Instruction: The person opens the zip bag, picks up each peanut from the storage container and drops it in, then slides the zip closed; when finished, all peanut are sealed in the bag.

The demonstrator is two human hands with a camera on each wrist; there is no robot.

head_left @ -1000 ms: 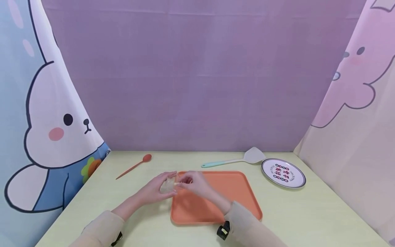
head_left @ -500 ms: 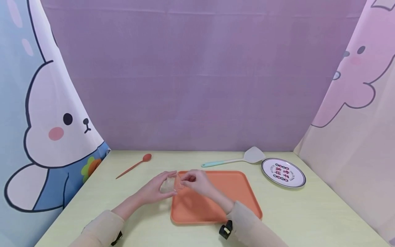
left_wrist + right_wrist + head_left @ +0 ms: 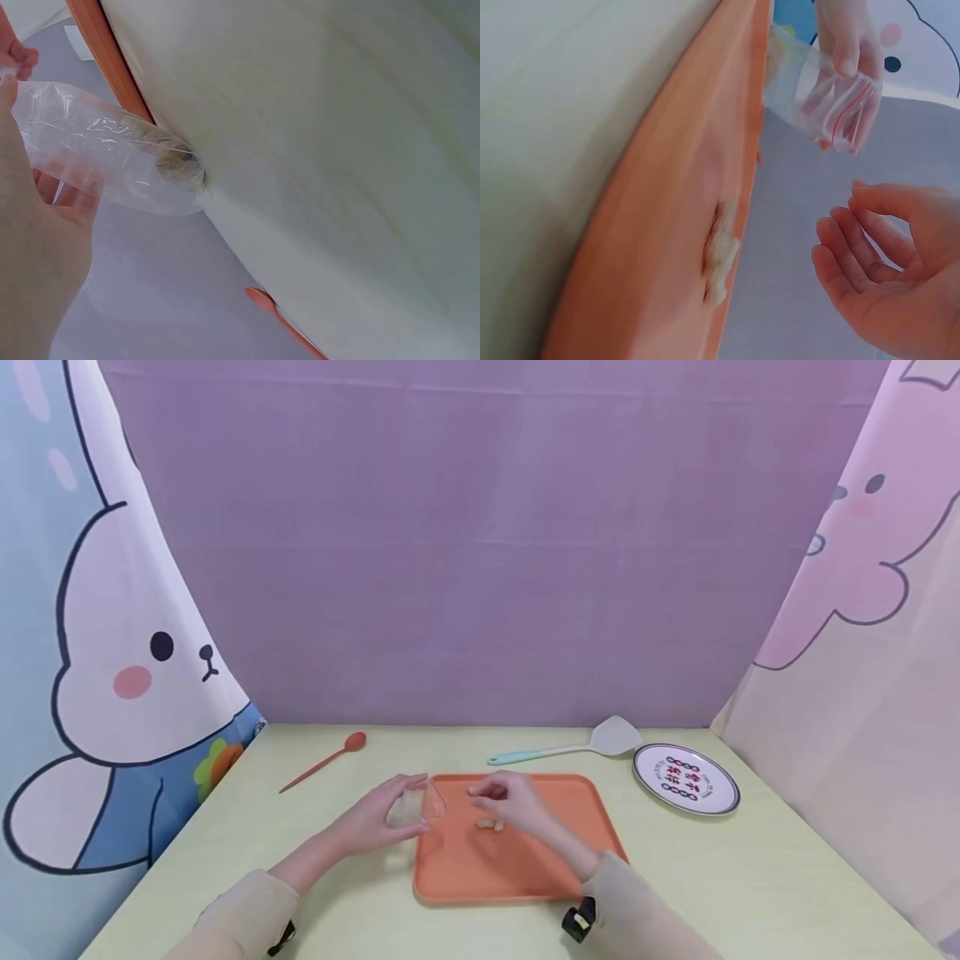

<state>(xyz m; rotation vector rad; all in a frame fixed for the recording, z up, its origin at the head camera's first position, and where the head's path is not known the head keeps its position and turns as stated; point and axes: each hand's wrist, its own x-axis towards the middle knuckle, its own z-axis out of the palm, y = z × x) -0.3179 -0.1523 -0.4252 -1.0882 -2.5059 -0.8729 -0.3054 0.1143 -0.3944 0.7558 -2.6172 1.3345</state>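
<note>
My left hand (image 3: 378, 814) holds a clear zip-lock bag (image 3: 82, 142) over the tray's left edge. Its fingers and thumb wrap round the bag, whose mouth with a red zip line faces right. Brownish lumps (image 3: 176, 161) sit at the bag's bottom end, blurred by the plastic. On the orange tray (image 3: 457, 868) lie a few pale, knobbly peanuts (image 3: 491, 825). Above the tray, right of the bag and apart from it, is my right hand (image 3: 900, 262). Its fingers are loosely bent, thumb apart from them, and nothing shows between them.
A red spoon (image 3: 322, 766) lies at the back left of the table (image 3: 750, 885). Behind the tray is a spatula (image 3: 615, 737) with a mint handle. A white plate (image 3: 720, 793) with red lettering stands at the right. A purple curtain (image 3: 480, 543) hangs behind.
My right hand has left the bag's mouth and moved right over the tray. Peanuts now show on the tray, where none were visible before. My left hand has stayed nearly still with the bag.
</note>
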